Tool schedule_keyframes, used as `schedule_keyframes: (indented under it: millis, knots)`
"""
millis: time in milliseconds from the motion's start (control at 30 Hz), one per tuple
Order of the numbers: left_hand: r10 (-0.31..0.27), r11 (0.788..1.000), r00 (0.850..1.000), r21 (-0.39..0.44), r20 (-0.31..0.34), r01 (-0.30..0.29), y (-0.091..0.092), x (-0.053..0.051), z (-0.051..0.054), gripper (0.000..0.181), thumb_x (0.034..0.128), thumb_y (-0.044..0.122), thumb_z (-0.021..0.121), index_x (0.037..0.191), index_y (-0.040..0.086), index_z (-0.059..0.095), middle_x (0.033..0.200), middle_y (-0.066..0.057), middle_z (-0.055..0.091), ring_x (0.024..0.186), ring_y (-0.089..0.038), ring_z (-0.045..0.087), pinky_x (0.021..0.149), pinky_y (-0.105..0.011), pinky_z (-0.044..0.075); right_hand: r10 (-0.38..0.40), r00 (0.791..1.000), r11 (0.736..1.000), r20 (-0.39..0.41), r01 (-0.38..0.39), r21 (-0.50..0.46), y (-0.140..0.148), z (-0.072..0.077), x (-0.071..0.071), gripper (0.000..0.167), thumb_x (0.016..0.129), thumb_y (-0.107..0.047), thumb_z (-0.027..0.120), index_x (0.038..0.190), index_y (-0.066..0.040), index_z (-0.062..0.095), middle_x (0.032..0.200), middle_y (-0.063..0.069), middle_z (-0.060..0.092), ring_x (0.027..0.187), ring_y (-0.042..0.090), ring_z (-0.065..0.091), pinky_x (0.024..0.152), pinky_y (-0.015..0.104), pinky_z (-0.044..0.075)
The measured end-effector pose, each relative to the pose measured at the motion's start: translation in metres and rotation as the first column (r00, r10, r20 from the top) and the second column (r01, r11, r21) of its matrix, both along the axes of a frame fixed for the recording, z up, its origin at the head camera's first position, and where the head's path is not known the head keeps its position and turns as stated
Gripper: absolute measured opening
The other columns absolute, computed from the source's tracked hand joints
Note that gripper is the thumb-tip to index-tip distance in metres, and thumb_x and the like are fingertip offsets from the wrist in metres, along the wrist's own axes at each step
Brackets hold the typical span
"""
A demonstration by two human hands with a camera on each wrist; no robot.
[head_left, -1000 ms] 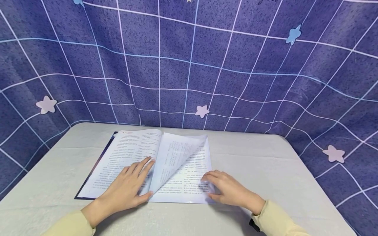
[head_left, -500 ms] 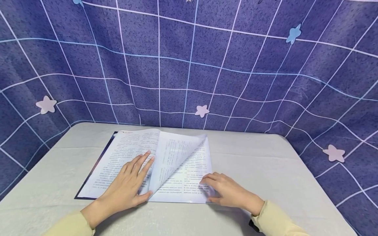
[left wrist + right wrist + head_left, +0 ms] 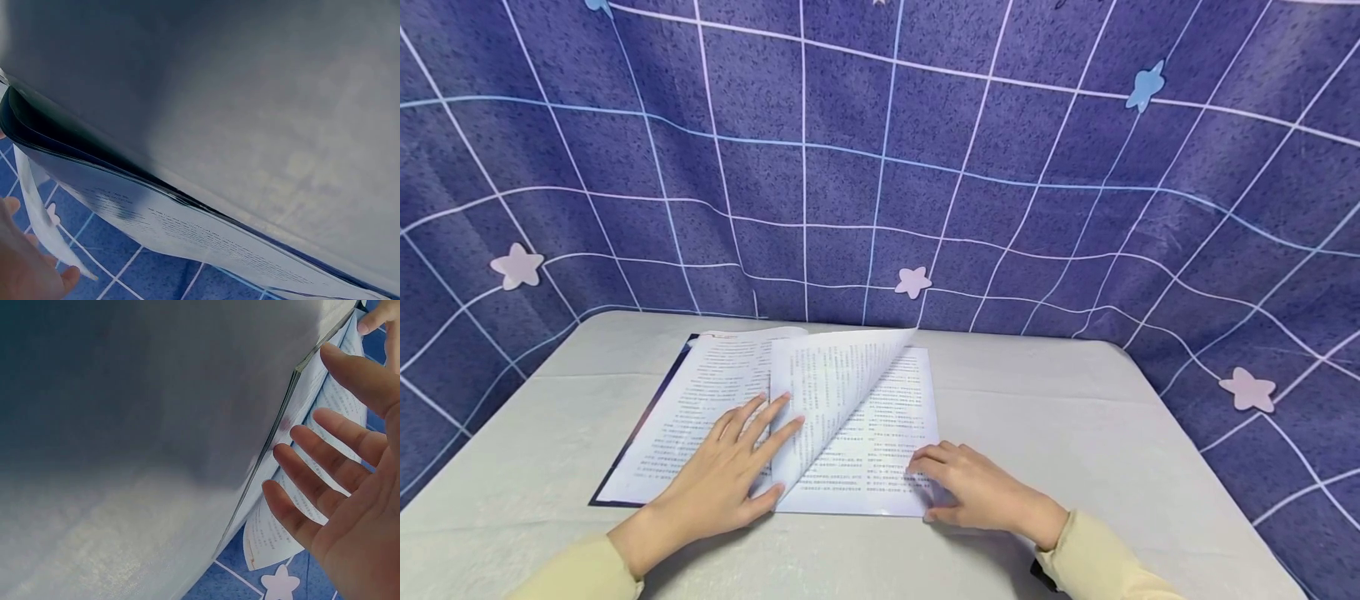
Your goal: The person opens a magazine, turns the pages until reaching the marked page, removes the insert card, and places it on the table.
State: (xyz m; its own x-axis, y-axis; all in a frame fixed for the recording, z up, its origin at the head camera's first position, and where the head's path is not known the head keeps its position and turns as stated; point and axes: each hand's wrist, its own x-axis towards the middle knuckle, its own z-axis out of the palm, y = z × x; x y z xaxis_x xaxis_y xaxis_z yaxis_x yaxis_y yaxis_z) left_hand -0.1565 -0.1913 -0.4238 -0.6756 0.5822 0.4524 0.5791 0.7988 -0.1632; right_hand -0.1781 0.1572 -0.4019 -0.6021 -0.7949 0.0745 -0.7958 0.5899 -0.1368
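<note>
An open book (image 3: 718, 400) of printed text lies on the table, with a dark cover edge along its left side. One page (image 3: 831, 375) stands half lifted, curving up from the near edge by the spine to a raised far corner. Spread over the left side is my left hand (image 3: 718, 479), its thumb at the foot of that page and its fingertips against it. By the near right corner of the right-hand page (image 3: 895, 467) is my right hand (image 3: 981, 492), fingers loosely bent; the right wrist view shows them spread and holding nothing.
A pale grey cloth covers the table (image 3: 1037, 417). Behind it hangs a blue curtain (image 3: 850, 167) with grid lines and stars. Something small and black (image 3: 1047, 575) shows at the right sleeve.
The loose page has swung further left, past the spine, and its far corner has risen. The left index finger now lies over it. The right hand has barely moved.
</note>
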Motion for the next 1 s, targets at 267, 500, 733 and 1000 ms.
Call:
schedule_keyframes:
  millis: [267, 500, 733, 1000]
  knots:
    - [-0.031, 0.999, 0.999, -0.010, 0.017, 0.032, 0.0007, -0.0004, -0.0013, 0.069, 0.0778, 0.043, 0.054, 0.140, 0.018, 0.037, 0.148, -0.011, 0.029, 0.133, -0.033, 0.030, 0.102, -0.053, 0.025, 0.002, 1.000, 1.000, 0.002, -0.002, 0.005, -0.0002, -0.0009, -0.0002, 0.052, 0.073, -0.035, 0.072, 0.119, -0.016, 0.056, 0.122, -0.002, 0.055, 0.111, 0.015, 0.051, 0.094, 0.036, 0.042]
    - [-0.057, 0.998, 0.998, 0.006, 0.014, 0.057, 0.0005, -0.0014, -0.0025, 0.061, 0.0782, 0.040, 0.055, 0.137, 0.027, 0.042, 0.146, -0.010, 0.033, 0.126, -0.033, 0.041, 0.099, -0.054, 0.028, 0.014, 1.000, 1.000, -0.007, -0.014, 0.003, 0.0005, -0.0012, -0.0005, 0.052, 0.073, -0.035, 0.071, 0.119, -0.016, 0.056, 0.121, -0.002, 0.055, 0.111, 0.015, 0.051, 0.094, 0.036, 0.042]
    - [-0.059, 0.998, 0.998, 0.012, 0.017, 0.059, -0.0001, -0.0006, -0.0041, 0.058, 0.0789, 0.038, 0.054, 0.136, 0.029, 0.044, 0.145, -0.010, 0.036, 0.121, -0.035, 0.044, 0.099, -0.054, 0.027, 0.017, 1.000, 1.000, -0.017, -0.017, 0.007, 0.0005, -0.0011, -0.0004, 0.051, 0.073, -0.035, 0.071, 0.118, -0.017, 0.056, 0.120, -0.003, 0.055, 0.110, 0.015, 0.051, 0.093, 0.036, 0.043]
    - [-0.045, 0.999, 0.999, 0.002, 0.019, 0.045, -0.0010, 0.0011, -0.0056, 0.058, 0.0806, 0.041, 0.052, 0.135, 0.025, 0.045, 0.143, -0.010, 0.038, 0.121, -0.033, 0.045, 0.098, -0.056, 0.028, 0.009, 1.000, 1.000, -0.005, -0.009, 0.013, 0.0001, -0.0018, -0.0006, 0.051, 0.073, -0.035, 0.071, 0.118, -0.016, 0.056, 0.121, -0.003, 0.055, 0.111, 0.015, 0.050, 0.093, 0.036, 0.042]
